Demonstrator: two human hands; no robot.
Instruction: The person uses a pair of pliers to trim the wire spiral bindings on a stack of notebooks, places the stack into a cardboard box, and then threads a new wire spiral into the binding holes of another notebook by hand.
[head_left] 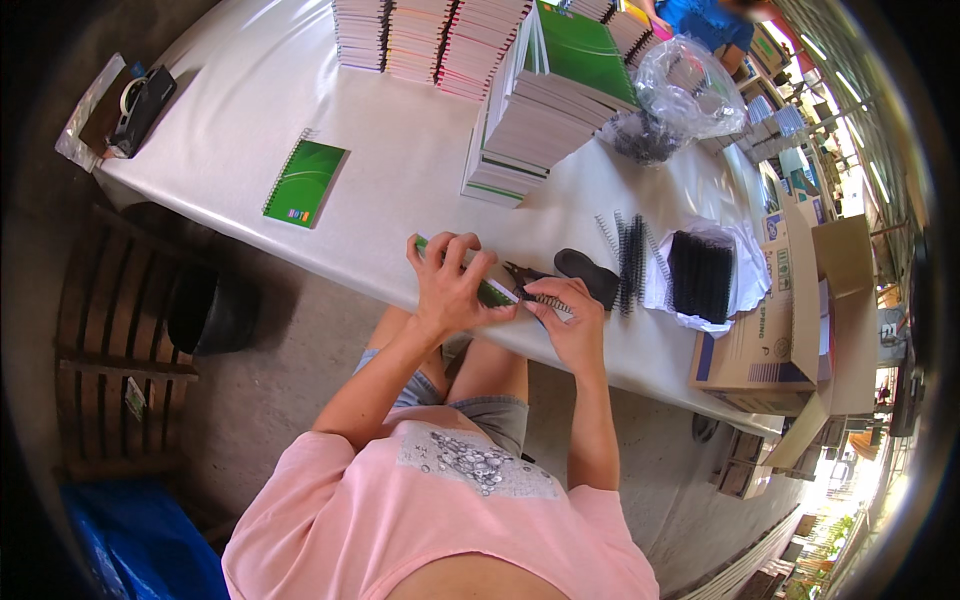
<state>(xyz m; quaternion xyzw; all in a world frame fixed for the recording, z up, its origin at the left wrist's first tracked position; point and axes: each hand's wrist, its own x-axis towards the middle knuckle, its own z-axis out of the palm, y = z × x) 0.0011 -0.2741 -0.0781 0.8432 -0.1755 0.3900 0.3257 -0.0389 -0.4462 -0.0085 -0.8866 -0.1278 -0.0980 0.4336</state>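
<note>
My left hand [450, 285] grips a small green notebook [495, 293] over the table's near edge, its fingers curled over the top. In my right hand [575, 325] a dark spiral wire coil [550, 303] is pinched, its end at the notebook's right end. Whether the coil is threaded into the holes cannot be made out. Just beyond my right hand lies a dark tool with black handles [585, 275], partly hidden. Several loose black coils [630, 262] lie right of it. Another green notebook [306, 182], with a coil along its side, rests flat at the left.
Tall stacks of green-covered booklets [575, 60] and spiral-bound notebooks [410, 40] stand at the back. At right are a bundle of black coils [700, 278] on white wrapping and an open cardboard box [765, 345]. Clear plastic bags [690, 90] sit farther back, near another person [700, 20].
</note>
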